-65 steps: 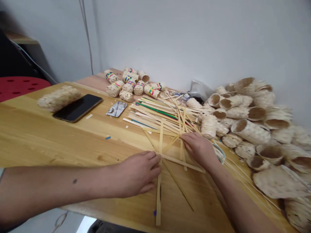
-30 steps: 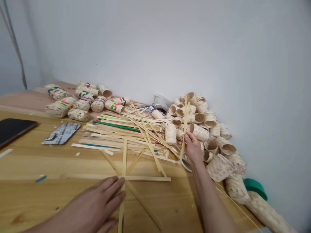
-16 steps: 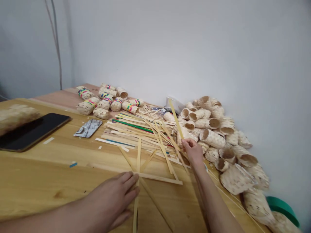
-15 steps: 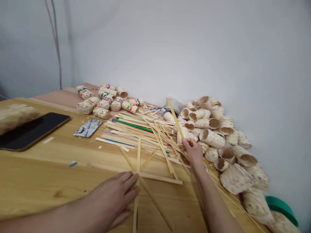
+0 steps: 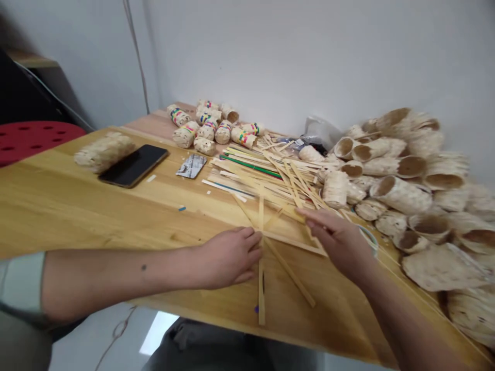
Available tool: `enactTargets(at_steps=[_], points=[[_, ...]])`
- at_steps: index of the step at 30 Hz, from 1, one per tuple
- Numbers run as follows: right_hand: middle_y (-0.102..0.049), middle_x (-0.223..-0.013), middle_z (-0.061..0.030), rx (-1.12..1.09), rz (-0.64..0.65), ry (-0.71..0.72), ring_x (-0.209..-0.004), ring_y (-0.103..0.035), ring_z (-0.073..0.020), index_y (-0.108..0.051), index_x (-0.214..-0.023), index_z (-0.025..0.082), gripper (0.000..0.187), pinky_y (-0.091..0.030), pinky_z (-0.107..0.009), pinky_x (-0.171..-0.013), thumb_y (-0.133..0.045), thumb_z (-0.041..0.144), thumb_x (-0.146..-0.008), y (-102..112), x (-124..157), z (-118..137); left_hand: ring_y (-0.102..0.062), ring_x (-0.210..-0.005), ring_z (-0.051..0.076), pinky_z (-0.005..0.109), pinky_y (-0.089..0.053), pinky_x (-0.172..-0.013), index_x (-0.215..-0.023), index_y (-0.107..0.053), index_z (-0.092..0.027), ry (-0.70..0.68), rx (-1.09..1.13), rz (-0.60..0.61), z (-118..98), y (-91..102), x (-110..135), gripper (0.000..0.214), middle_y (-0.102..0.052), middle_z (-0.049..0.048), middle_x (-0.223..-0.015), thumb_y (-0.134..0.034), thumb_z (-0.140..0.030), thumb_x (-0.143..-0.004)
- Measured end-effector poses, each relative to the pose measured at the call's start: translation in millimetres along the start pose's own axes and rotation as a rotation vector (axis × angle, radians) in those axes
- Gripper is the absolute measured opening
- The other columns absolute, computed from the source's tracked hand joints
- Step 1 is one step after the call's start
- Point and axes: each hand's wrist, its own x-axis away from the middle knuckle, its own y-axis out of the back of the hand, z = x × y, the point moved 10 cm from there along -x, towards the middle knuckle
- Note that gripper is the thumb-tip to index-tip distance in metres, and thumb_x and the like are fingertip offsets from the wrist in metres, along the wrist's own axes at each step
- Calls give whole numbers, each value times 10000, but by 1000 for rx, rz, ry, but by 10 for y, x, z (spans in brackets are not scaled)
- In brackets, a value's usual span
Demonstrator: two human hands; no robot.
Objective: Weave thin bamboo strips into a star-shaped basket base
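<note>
While left hand (image 5: 228, 257) lies flat, fingertips against crossed bamboo strips (image 5: 261, 288) on worktop (image 5: 116, 216), right hand (image 5: 336, 242) hovers half-open, seemingly empty, slightly blurred.

Flat, narrow bamboo strips (image 5: 261, 288) lie crossed in a loose star on the table (image 5: 85, 221); one runs straight toward the person; one slants down to the right; a crosswise strip (image 5: 297, 246) spans them; their far ends touch or overlap a heaped strip pile (image 5: 251, 178).
</note>
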Motion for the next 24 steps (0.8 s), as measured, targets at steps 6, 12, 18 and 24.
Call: enactTargets(at_steps=[6,12,18,24], points=[[-679,-910,-43,-22,227,-105,-845,-623,-180,-660,-1135,247,375,-478,-297,-759,-411,149,-872,-670,374,-9,-486,-1094,265,373,-402,-912,-1104,-556,-148,-23,-23,-36,-20,-21,23,365,-556,152,-1170,-512,-422,-867],[-636,-878,-46,239,303,-153,-832,-620,-192,-663,-1033,250,266,-442,-292,-726,-425,193,-927,-728,469,59,-489,-1093,263,372,-408,-901,-1118,-546,-152,-11,-20,-36,-1,-27,24,369,-560,146,-1164,-507,-420,-868],[-596,-781,-15,371,345,-83,-705,-587,-162,-636,-959,249,210,-382,-254,-619,-434,196,-940,-773,479,103,-500,-1028,251,363,-422,-876,-1054,-568,-152,-39,-20,-34,-16,-4,21,333,-580,128,-1057,-488,-425,-880],[-599,-756,-17,466,349,-39,-679,-576,-169,-608,-820,223,155,-350,-262,-592,-492,172,-909,-793,460,174,-506,-987,253,359,-432,-871,-1049,-576,-127,-60,-57,-17,-49,22,13,348,-581,121,-1013,-486,-419,-883]])
